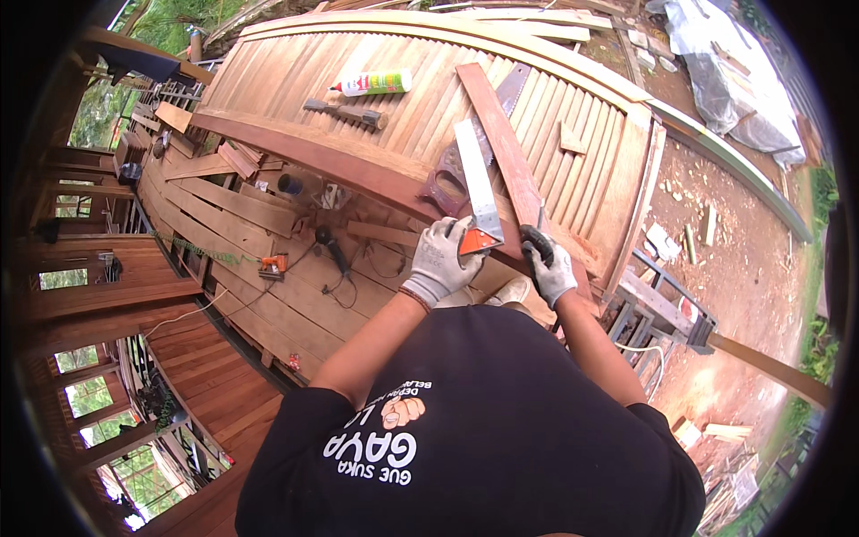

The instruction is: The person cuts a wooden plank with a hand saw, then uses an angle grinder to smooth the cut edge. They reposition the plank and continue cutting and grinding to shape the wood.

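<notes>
"Holding the square [481, 240] by its orange end: left hand [440, 264], fingers closed round it. Blade points to the far side, just left of the plank [497, 134]."

"Right hand [548, 266]?"

"Curled at the plank's near end. Thin dark rod, maybe a pencil, sticks up at the fingertips [533, 234]. Can't tell if it grips the plank or only the rod."

"Where's the plank sitting?"

"On the slatted panel [277, 89], running near to far, right of the square. Looks to cross over the saw [447, 179]."

"So it could rock."

"My judgement too. Saw blade plus uneven slats make poor support. Lean on the near end and the far end could lift or swing."

"Square?"

"Blade sits at an angle to the plank. Can't see whether the stock touches the edge. If it's off, any line comes out skewed."

"Saw teeth?"

"Too small to make out. A sideways shove on the plank could drag the saw, maybe toward the left hand."

"Other stuff?"

"Glue bottle [376, 83] and chisel [344, 114] lie far left. Bottle's on its side, could roll if the panel gets knocked."
</notes>
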{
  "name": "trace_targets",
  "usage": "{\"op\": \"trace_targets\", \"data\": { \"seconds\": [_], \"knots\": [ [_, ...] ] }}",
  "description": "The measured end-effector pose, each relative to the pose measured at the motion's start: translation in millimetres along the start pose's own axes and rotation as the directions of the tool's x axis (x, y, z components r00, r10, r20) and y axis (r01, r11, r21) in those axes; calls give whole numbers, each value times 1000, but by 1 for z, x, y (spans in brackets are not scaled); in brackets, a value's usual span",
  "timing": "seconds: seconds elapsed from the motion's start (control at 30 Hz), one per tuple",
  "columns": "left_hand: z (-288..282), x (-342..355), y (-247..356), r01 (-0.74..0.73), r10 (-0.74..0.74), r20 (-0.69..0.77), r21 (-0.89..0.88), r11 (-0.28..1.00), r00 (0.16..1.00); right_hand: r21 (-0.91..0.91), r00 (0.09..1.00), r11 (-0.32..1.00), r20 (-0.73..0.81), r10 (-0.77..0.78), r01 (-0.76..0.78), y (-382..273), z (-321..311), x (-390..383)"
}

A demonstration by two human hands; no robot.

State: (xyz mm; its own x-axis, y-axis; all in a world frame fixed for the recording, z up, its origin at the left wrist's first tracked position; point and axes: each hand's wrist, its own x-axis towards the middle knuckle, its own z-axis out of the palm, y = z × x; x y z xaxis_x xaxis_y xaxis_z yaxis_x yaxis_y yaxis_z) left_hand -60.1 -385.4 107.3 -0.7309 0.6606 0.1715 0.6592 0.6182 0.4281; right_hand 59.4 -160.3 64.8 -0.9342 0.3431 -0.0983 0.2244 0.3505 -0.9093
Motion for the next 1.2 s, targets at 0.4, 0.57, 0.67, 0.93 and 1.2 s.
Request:
{"op": "trace_targets", "data": {
  "seconds": [0.4,0.57,0.67,0.93,1.2],
  "knots": [
    [17,131,-4,20,-3,131,-127,992,991,556,947,806,-95,307,-205,-20,5,40],
    [45,198,23,22,29,198,-252,967,980,550,829,835,-463,313,-8,-91,-10,19],
    [87,220,41,59,6,257,-245,968,966,471,761,881,-557,333,-42,-120,-15,-3],
    [141,176,58,127,-130,58,-770,625,990,355,877,913,-352,328,-199,-161,13,-34],
    [36,31,-45,439,203,487,-866,240,850,278,810,770,-58,-583,574,-314,16,14]
  ]
}}
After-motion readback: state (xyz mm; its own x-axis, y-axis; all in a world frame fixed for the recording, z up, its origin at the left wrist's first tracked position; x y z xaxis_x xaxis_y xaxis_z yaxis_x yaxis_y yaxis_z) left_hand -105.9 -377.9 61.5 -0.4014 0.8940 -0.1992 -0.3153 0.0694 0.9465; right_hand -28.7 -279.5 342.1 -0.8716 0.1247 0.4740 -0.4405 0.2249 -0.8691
